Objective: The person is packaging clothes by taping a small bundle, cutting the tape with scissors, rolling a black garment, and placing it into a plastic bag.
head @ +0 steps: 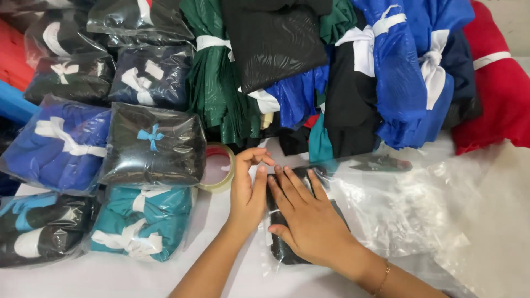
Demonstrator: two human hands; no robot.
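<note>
Both flat open hands, left hand (pixel 247 194) and right hand (pixel 310 216), on bagged black cloth (pixel 281 248).

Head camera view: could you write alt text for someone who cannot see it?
Two bare hands, the left hand and right hand, press flat on a dark folded garment inside a clear plastic bag on a white table. A tape roll and bagged garments lie alongside.
</note>
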